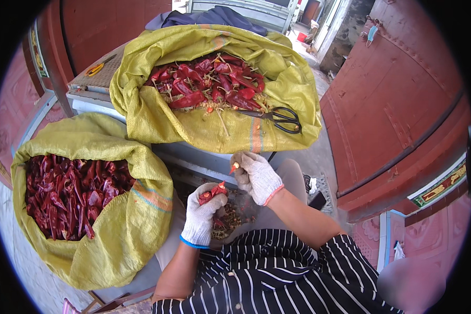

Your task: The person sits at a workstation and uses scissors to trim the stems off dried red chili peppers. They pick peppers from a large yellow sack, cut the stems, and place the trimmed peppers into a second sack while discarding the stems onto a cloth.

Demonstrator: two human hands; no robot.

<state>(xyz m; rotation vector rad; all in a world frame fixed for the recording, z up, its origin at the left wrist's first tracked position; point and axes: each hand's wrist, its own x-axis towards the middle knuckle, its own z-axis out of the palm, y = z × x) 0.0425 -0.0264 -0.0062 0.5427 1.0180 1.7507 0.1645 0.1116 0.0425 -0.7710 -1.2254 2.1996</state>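
Both hands gloved, working over the lap, just off the near edge of the upper sack. Left hand: fingers closed round a red chilli, its pale-tipped end standing clear above the grip, presumably so that end stays reachable. Right hand: thumb and fingertips pinched on a small orange-red piece, apart from the chilli; a fingertip pinch probably suits so small a bit. Upper sack sits on a table, mouth spread wide, likely for easy picking; stalked chillies heap toward its far edge. Black scissors lie at its right near corner, handles toward the right rim, perhaps parked to free both hands. Lower sack, left of the left hand, rim rolled back, holds dark red chillies. Dry scraps lie below the hands.
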